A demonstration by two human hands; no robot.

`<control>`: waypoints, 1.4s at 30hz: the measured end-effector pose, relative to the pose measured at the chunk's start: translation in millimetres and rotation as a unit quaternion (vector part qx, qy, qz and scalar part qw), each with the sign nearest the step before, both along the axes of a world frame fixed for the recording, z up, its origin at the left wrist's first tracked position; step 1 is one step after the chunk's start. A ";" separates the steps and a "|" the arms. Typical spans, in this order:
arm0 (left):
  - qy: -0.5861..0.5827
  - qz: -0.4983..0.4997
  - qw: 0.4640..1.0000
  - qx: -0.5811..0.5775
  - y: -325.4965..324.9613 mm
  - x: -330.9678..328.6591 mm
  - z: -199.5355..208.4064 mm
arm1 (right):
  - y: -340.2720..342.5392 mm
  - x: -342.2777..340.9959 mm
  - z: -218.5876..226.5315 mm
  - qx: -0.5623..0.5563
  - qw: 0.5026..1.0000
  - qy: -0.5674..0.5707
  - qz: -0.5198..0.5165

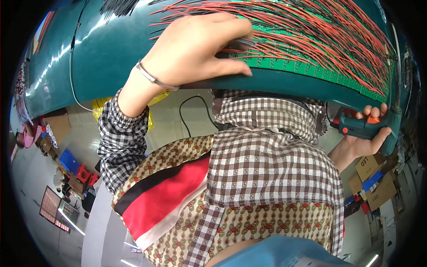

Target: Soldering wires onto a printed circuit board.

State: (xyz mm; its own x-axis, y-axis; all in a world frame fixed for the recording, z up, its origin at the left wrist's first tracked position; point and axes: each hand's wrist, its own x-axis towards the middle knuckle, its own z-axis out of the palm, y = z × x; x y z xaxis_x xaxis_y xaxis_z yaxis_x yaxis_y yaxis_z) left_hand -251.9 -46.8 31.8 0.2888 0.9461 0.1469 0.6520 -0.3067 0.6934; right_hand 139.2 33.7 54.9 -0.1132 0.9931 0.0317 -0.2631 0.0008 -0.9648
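My left hand (195, 49) is over the near left end of a row of green circuit boards (289, 65). Its fingers are curled round a small bunch of dark wires (240, 43), blurred at the ends, while the thumb sticks out below them. Red and black wires (311, 31) lie in a dense layer across the boards. At the right end of the row, my right hand (362, 133) grips a dark green, pistol-shaped soldering gun (356, 126) with an orange trigger. A thin metal rod rises beside the boards above the gun; its tip is hard to make out.
The dark green mat (49, 84) covers the worktable. More black wires (119, 8) lie at its far left. A grey cable (72, 62) crosses the mat and hangs over the near edge. Yellow bags (100, 107) are under the table; cardboard boxes (378, 187) stand at lower right.
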 end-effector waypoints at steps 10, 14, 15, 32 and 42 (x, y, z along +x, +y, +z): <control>-0.048 -0.029 0.998 -0.029 8.7 -2.6 -3.2 | -2.3 -3.7 1.3 -0.006 1.000 0.017 0.026; -0.046 -0.042 0.984 -0.165 17.3 -14.8 17.3 | -2.5 -4.9 1.7 -0.008 0.999 0.022 0.027; -0.050 -0.038 0.980 -0.188 17.2 -15.8 19.7 | -2.5 -4.8 2.0 -0.010 0.999 0.022 0.027; -0.057 0.057 0.994 -0.073 -14.8 -13.7 36.3 | -1.6 -1.5 2.8 -0.011 0.997 0.039 0.058; 0.046 0.071 0.993 -0.088 -44.2 -21.3 57.0 | -3.2 -6.1 -0.3 -0.001 0.998 0.028 0.051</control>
State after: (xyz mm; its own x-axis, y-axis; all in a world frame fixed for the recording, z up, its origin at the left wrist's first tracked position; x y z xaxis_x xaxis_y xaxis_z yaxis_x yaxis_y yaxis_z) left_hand -273.2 -91.0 88.8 0.1548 0.9869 -0.0445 0.7435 -0.0867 0.6631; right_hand 133.2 30.6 54.6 -0.2127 0.9764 0.0382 -0.3156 -0.0316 -0.9484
